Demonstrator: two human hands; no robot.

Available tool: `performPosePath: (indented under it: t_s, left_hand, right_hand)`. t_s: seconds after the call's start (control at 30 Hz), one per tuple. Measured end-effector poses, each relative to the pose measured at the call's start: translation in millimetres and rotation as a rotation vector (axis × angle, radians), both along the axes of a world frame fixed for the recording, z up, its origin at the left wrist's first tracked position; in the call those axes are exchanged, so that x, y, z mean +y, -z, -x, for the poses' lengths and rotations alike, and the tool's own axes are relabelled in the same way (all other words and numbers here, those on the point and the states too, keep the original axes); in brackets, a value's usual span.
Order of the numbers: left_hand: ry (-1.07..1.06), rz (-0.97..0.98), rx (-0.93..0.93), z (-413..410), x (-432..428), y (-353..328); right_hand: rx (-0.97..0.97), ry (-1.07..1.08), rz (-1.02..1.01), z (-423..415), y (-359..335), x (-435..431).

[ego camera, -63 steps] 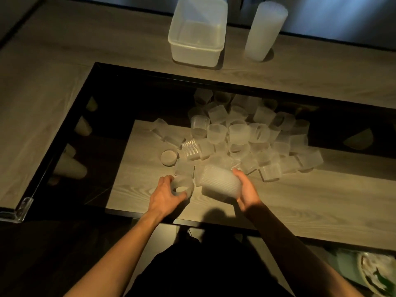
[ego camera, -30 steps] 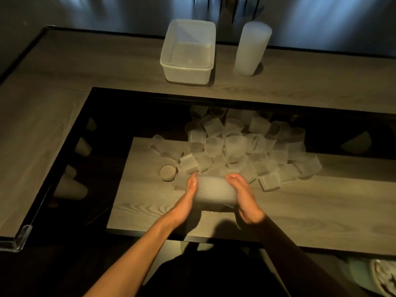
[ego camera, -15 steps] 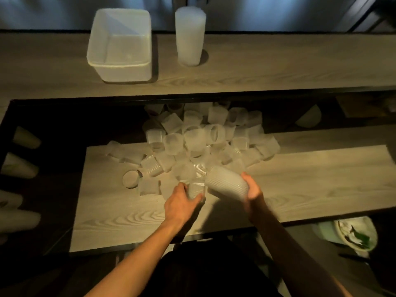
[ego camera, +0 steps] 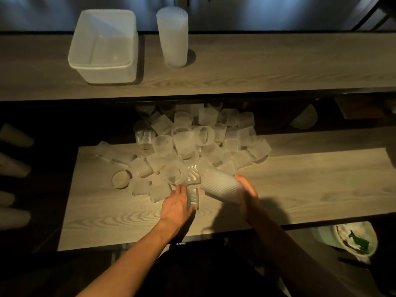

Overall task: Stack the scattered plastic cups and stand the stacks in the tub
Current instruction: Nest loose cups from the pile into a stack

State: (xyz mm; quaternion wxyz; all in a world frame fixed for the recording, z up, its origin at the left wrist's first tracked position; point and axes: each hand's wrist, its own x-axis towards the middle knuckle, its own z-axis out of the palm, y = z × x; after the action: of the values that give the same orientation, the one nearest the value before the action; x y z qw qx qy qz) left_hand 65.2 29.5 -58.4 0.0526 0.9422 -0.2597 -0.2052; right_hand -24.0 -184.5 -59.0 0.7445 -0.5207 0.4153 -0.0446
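head view: my right hand (ego camera: 246, 194) gripped a short stack (ego camera: 222, 187) by its ribbed side. my left hand (ego camera: 175, 204) curled round a loose cup (ego camera: 192, 198) at the near edge of the pile (ego camera: 192, 142). the tub (ego camera: 102, 46) sat far left. the cups looked light, thin and crushable, so hold mid-wall, gently.

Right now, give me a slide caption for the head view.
Left hand grips a loose cup; right hand holds a tilted stack; tub stands beyond.

A long wooden surface (ego camera: 278, 67) ran across the far side. Near its left end sat a clear plastic tub (ego camera: 107, 75), open side up, and just right of it a tall stack of cups (ego camera: 173, 37) stood upright. A lower wooden board (ego camera: 317, 185) lay nearer. Loose ribbed cups (ego camera: 184, 144) were heaped along its far edge, spilling toward the middle.
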Motion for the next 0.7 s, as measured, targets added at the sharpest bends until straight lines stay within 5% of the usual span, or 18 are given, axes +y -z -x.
performPosePath:
  t_s: [0.17,0.33,0.47,0.7]
  left_hand:
    - [0.164,-0.097,-0.044,4,-12,-2]
    - [0.256,-0.006,0.093,5,-11,-5]
    - [-0.035,0.285,0.269,2,-6,-23]
    - [-0.481,0.761,0.501,-21,11,-44]
  right_hand:
    - [0.042,-0.137,0.099,15,41,-17]
    - [0.048,-0.121,0.020,0,1,-10]
    - [0.152,-0.037,-0.187,-18,-8,-18]
    - [0.016,-0.046,-0.229,-41,-31,-9]
